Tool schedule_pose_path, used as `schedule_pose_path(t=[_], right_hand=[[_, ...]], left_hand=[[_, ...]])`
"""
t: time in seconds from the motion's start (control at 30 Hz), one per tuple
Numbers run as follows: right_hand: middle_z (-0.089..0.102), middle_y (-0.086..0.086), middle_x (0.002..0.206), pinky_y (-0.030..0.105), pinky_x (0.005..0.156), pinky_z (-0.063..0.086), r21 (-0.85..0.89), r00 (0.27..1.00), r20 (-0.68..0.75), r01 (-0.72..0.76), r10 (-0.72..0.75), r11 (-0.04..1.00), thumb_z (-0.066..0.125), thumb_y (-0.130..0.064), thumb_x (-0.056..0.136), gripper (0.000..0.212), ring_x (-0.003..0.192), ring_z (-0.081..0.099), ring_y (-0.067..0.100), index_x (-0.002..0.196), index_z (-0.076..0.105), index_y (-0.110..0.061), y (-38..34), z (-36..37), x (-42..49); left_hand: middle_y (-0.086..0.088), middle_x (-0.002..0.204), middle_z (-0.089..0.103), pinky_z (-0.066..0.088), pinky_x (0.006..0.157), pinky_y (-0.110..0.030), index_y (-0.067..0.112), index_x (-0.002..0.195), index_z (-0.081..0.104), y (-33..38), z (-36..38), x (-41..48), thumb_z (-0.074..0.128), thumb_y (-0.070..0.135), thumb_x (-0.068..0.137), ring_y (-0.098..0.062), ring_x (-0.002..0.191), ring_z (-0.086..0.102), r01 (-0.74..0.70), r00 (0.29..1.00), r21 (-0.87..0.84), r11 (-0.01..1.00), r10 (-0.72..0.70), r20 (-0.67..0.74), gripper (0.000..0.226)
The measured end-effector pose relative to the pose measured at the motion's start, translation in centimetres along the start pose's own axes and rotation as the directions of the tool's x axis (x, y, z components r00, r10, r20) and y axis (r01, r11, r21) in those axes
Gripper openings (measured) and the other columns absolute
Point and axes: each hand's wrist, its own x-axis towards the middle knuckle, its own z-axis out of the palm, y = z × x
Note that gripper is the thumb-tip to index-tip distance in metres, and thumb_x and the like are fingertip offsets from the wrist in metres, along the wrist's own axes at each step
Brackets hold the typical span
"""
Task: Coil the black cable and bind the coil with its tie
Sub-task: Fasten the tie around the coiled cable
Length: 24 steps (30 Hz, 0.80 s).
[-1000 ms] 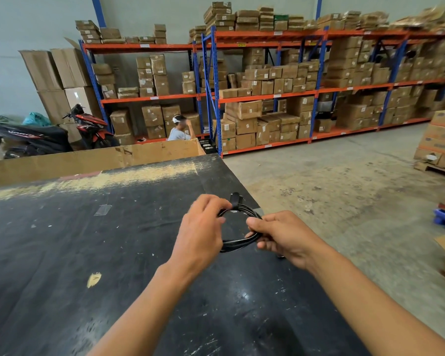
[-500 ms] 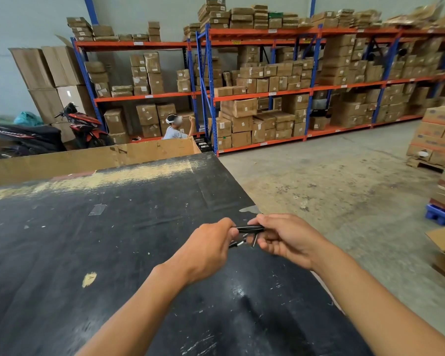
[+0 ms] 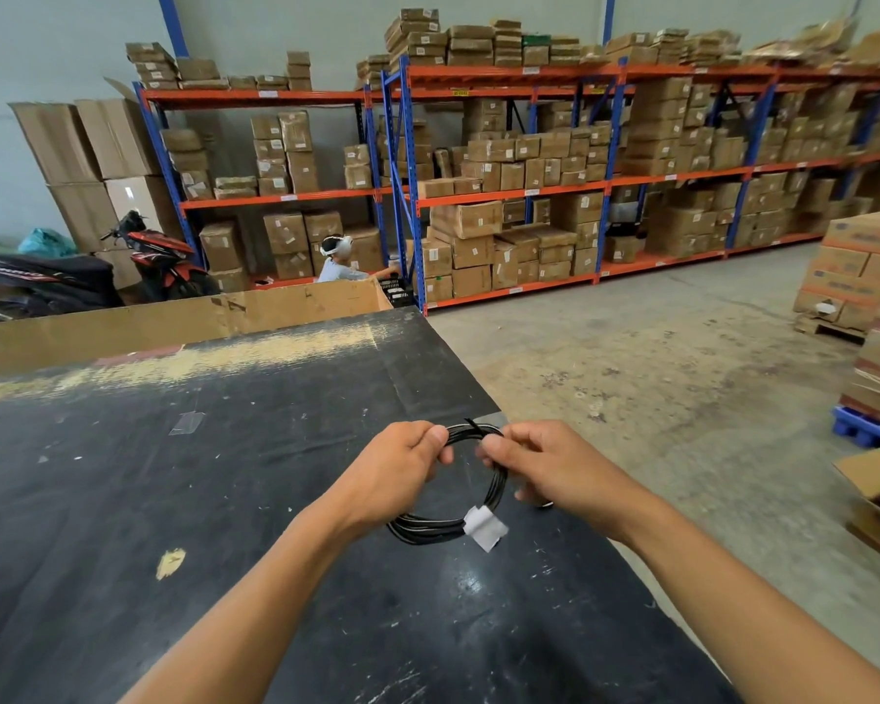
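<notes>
**Item:** black cable, thin, wound in several turns into a small round coil.

**Location:** in the air just above the near right part of the black table, between both hands and not resting on it.

**Attached:**
- White tag on the lower arc.
- Tie, a short black end standing up from the top arc. Whether it is wrapped round the turns yet cannot be told.

**Grip:**
- Left hand: fingers curled, thumb and forefinger pinching the top arc.
- Right hand: fingers curled on the upper right arc, fingertips close beside the tie.

**Handling (judged):**
- Light, limp and somewhat springy, so the turns will likely fan apart if let go.
- The smooth jacket may slide between the fingers.
- Best hold is to pinch all turns together right beside the tie, one hand clamping while the other wraps.
- Not fragile, but avoid sharp kinks.
</notes>
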Motion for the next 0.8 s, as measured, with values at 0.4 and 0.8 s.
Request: schedule_pose_path(t=[0.4, 0.8], right_hand=[[0.064, -0.006, 0.056, 0.016, 0.053, 0.039, -0.413, 0.980, -0.081, 0.133, -0.182, 0.901, 0.058, -0.021, 0.092, 0.023, 0.046, 0.052, -0.001, 0.073, 0.070, -0.025, 1.5, -0.4, 0.5], [0.073, -0.003, 0.067, 0.026, 0.058, 0.047, -0.507, 0.992, -0.078, 0.042, -0.095, 0.861, 0.061, -0.029, 0.090, 0.022, 0.051, 0.056, 0.005, 0.077, 0.075, -0.019, 4.7, -2.1, 0.4]], left_hand=[[0.006, 0.066, 0.057, 0.041, 0.056, -0.028, 0.033, 0.090, 0.061, 0.2, 2.0, 0.8, 0.047, 0.054, 0.094, -0.004, 0.048, 0.046, -0.047, 0.998, 0.091, 0.995, 0.051, -0.040, 0.025], [0.000, 0.073, 0.056, 0.040, 0.062, -0.030, 0.019, 0.087, 0.062, -0.2, 4.6, 2.6, 0.040, 0.042, 0.101, -0.016, 0.063, 0.049, -0.027, 0.987, 0.440, 0.898, -0.045, 0.153, 0.034]])
